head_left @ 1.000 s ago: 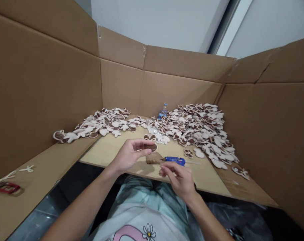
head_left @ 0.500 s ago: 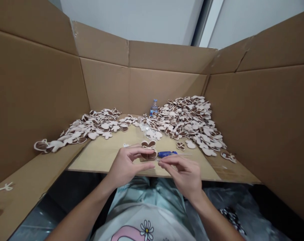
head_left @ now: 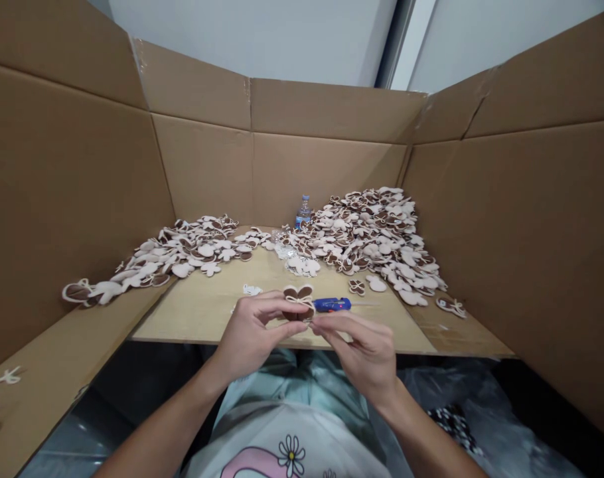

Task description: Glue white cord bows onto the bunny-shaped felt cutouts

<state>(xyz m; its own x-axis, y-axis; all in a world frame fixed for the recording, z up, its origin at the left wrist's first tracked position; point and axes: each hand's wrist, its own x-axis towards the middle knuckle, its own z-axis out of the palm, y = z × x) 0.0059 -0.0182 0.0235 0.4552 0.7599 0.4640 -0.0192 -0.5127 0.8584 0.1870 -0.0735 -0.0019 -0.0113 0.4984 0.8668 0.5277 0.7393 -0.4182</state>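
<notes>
Between thumb and fingers, my left hand [head_left: 257, 328] grips a brown felt piece [head_left: 292, 312] with a pale edge and a cream bow. My right hand [head_left: 362, 345] is pinched at the lower right edge of that piece; whatever its fingertips hold is too small to make out. Just behind my right fingers lies a blue-handled tool [head_left: 332, 305] with a thin shaft pointing right. A small white item [head_left: 252, 290] rests on the board behind my left hand.
Cardboard walls [head_left: 326, 166] enclose the work board [head_left: 197, 309]. Heaps of felt pieces stand at the right [head_left: 372, 232] and left [head_left: 182, 249]. A plastic bottle [head_left: 303, 214] stands at the back. A brown bow piece [head_left: 356, 287] lies near the right heap.
My right fingertips have moved slightly left, closer to the felt piece. My left thumb and fingers have come nearer together on it. The view has shifted a little.
</notes>
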